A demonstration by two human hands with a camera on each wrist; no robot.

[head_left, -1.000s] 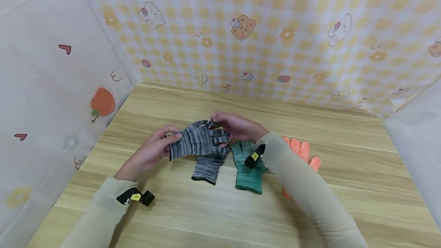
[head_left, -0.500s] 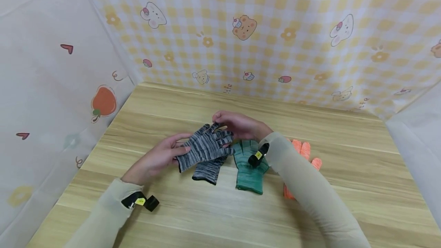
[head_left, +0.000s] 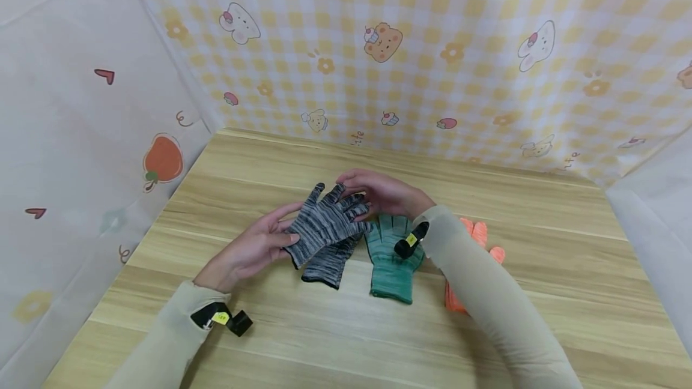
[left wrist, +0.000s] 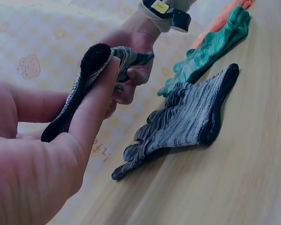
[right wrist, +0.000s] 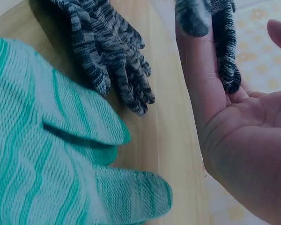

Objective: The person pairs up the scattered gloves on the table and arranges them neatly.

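A grey-and-black marled knit glove is held up off the table, its fingers spread toward the upper right. My left hand pinches its black-edged cuff, thumb on top and fingers underneath. At the glove's finger end is my right hand; in the right wrist view its straight fingers touch the glove fingers, and its thumb stands apart. A matching grey glove lies on the table, partly hidden in the head view by the raised one. To its right lies a green glove, partly under the right wrist's camera.
Orange gloves lie farther right, partly covered by the right sleeve. The wooden table meets a yellow checked cloth at the back and a white cloth on the left.
The raised glove has shifted right and tilted, and its fingers have fanned out. My left hand has moved right with the cuff. The right hand has moved slightly right.
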